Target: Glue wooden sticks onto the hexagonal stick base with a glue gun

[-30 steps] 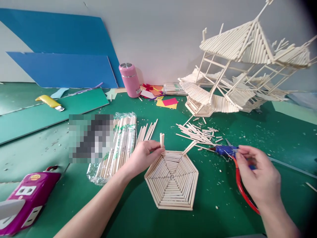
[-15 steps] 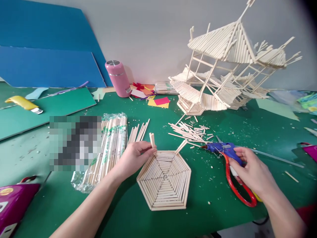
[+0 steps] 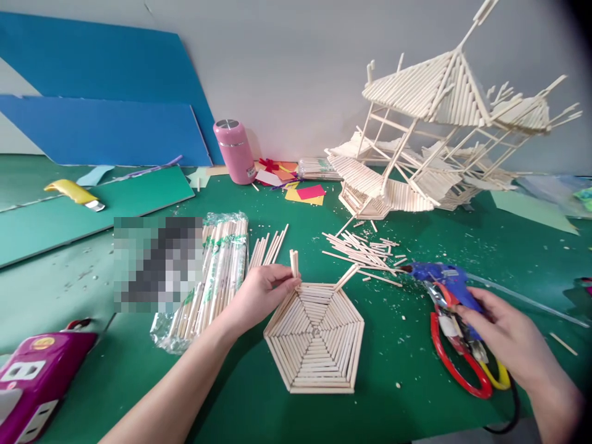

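Note:
A hexagonal panel of wooden sticks (image 3: 314,345), laid in rings, rests flat on the table in front of me. At its upper left corner my left hand (image 3: 266,290) pinches a pair of short upright sticks (image 3: 294,262) between thumb and fingers. Another pair of sticks (image 3: 346,277) leans outward from the upper right corner. To the right, my right hand (image 3: 504,327) is wrapped around the handle of a blue glue gun (image 3: 439,276), its nozzle pointing left. Red-handled scissors (image 3: 435,345) lie below the gun, partly covered, beside a yellow handle (image 3: 502,376).
Loose sticks (image 3: 365,250) lie behind the panel; bagged sticks (image 3: 222,265) are at left. A stick pavilion model (image 3: 425,92) stands at the back right. Also around are a pink flask (image 3: 234,154), a yellow cutter (image 3: 74,191), a purple power strip (image 3: 41,376) and blue boards (image 3: 106,129).
The view has shifted, so most things appear farther right. My right hand has drawn the glue gun rightward, uncovering more of the scissors. My left hand keeps its pinch on the upright sticks.

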`<state>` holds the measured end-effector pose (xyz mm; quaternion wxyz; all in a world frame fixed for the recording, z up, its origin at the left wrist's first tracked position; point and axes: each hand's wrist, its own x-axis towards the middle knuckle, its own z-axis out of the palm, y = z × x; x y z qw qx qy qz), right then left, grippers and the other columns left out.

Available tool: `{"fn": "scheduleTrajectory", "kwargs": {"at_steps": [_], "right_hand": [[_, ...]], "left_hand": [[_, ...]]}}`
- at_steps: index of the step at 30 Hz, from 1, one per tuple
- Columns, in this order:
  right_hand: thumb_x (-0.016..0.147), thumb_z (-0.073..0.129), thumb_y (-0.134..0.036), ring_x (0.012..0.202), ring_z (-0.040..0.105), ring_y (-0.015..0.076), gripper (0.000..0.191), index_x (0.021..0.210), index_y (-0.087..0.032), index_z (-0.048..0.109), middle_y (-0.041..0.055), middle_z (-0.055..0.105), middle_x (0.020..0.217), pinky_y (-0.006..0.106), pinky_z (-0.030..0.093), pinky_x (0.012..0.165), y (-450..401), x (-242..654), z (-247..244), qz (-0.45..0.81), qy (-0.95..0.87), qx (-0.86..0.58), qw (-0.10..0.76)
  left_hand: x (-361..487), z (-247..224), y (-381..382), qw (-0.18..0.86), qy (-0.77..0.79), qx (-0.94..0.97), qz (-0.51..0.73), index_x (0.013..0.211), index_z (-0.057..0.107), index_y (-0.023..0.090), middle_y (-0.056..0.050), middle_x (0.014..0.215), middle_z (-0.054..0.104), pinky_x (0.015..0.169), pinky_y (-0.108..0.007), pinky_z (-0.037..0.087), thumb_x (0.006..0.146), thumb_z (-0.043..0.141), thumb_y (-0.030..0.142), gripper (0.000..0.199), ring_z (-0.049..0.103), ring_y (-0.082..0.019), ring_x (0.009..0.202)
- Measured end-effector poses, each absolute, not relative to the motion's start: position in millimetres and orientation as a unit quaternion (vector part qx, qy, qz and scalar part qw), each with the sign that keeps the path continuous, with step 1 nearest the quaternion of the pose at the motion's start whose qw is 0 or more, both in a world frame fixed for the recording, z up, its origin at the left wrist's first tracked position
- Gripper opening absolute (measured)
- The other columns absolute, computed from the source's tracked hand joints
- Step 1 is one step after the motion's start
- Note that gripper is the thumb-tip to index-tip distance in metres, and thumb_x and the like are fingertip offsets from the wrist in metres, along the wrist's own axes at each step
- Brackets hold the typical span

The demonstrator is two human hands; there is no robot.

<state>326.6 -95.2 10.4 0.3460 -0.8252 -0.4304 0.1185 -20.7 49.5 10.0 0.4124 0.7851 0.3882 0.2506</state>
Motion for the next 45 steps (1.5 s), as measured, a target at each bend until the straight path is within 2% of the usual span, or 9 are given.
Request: {"fn": "scheduleTrajectory", "kwargs": {"at_steps": [3,7,11,13,18,22,26,34,45], "right_hand": [[0.073,0.059,-0.032,0.057,0.065,0.0203,0.019,0.091,-0.031,0.062,0.0064,0.066,0.067,0.027,0.050,0.050,-98,329,22,0.375,-0.335,-0.738,0.451],[0.079,0.051,-0.035,0.055,0.062,0.0189,0.020,0.095,-0.034,0.064,0.0065,0.061,0.064,0.026,0.048,0.049,-102,316,35,0.480,-0.303,-0.658,0.495],[0.078,0.052,-0.038,0.056,0.060,0.0216,0.019,0.093,-0.031,0.062,0.0085,0.061,0.063,0.031,0.049,0.050,-105,281,38,0.475,-0.315,-0.664,0.485],[0.079,0.051,-0.037,0.052,0.057,0.0200,0.021,0.096,-0.027,0.058,0.0052,0.059,0.060,0.032,0.049,0.049,-107,257,39,0.483,-0.392,-0.635,0.459],[0.084,0.047,-0.034,0.055,0.055,0.0140,0.026,0.109,-0.025,0.046,-0.0004,0.057,0.063,0.022,0.049,0.050,-106,204,37,0.433,-0.488,-0.653,0.384],[0.084,0.046,-0.033,0.067,0.061,0.0158,0.038,0.120,-0.020,0.039,0.0060,0.063,0.082,0.023,0.051,0.061,-101,185,26,0.374,-0.516,-0.673,0.377],[0.085,0.045,-0.030,0.085,0.063,0.0198,0.040,0.122,-0.017,0.039,0.0105,0.063,0.097,0.027,0.051,0.073,-97,181,15,0.364,-0.543,-0.677,0.338],[0.085,0.043,-0.031,0.085,0.063,0.0214,0.043,0.124,-0.016,0.037,0.0096,0.065,0.093,0.032,0.050,0.080,-92,175,8,0.321,-0.573,-0.684,0.317],[0.084,0.043,-0.032,0.084,0.063,0.0224,0.044,0.122,-0.012,0.038,0.0119,0.064,0.093,0.032,0.051,0.075,-90,174,2,0.311,-0.570,-0.696,0.307]], "left_hand": [[-20,10,50,0.412,0.392,0.783,0.250,0.072,0.067,0.015,-0.002,0.065,0.062,0.055,-0.022,0.045,0.081,0.048,0.025,0.023,0.057,-0.012,0.062],[-20,11,51,0.413,0.394,0.785,0.241,0.073,0.067,0.015,-0.002,0.065,0.062,0.054,-0.022,0.044,0.081,0.048,0.025,0.023,0.056,-0.012,0.061],[-20,12,51,0.415,0.391,0.789,0.229,0.075,0.067,0.014,-0.002,0.067,0.062,0.055,-0.022,0.044,0.082,0.047,0.026,0.024,0.056,-0.012,0.061],[-20,12,52,0.419,0.391,0.788,0.226,0.076,0.067,0.014,-0.003,0.068,0.063,0.055,-0.022,0.043,0.083,0.047,0.026,0.024,0.056,-0.012,0.062],[-20,12,51,0.432,0.395,0.781,0.216,0.078,0.066,0.013,-0.003,0.068,0.062,0.055,-0.022,0.042,0.083,0.047,0.026,0.024,0.055,-0.012,0.062],[-20,12,52,0.435,0.402,0.780,0.202,0.073,0.065,0.012,-0.002,0.065,0.060,0.054,-0.022,0.041,0.083,0.046,0.026,0.026,0.054,-0.012,0.062],[-20,10,53,0.430,0.397,0.785,0.206,0.074,0.065,0.013,-0.002,0.067,0.061,0.055,-0.022,0.041,0.084,0.046,0.026,0.025,0.054,-0.011,0.063],[-21,8,53,0.431,0.382,0.787,0.222,0.073,0.065,0.013,-0.002,0.065,0.060,0.053,-0.021,0.041,0.084,0.046,0.028,0.026,0.053,-0.010,0.060],[-21,7,53,0.436,0.381,0.785,0.221,0.075,0.065,0.013,-0.002,0.067,0.061,0.054,-0.022,0.042,0.084,0.046,0.028,0.025,0.054,-0.011,0.061]]}}
